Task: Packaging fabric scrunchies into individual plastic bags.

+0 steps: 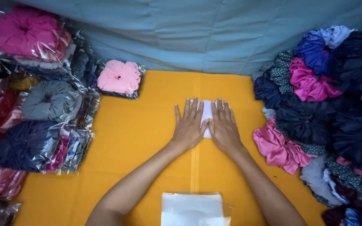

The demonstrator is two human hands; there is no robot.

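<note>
pale scrunchie [206, 112] lies pressed under both hands' flat, outspread fingers [189, 109], gripping nothing.

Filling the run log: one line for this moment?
left hand flat on pale item | right hand flat on it | orange cloth | clear bags near | loose scrunchies right

An orange cloth [147, 138] carries bagged scrunchies [42, 104], loose scrunchies [327, 109], clear bags [192, 208] and a white piece [207, 109].

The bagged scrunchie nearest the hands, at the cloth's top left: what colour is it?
Light pink, sealed in a clear bag, seen in the head view.
</note>
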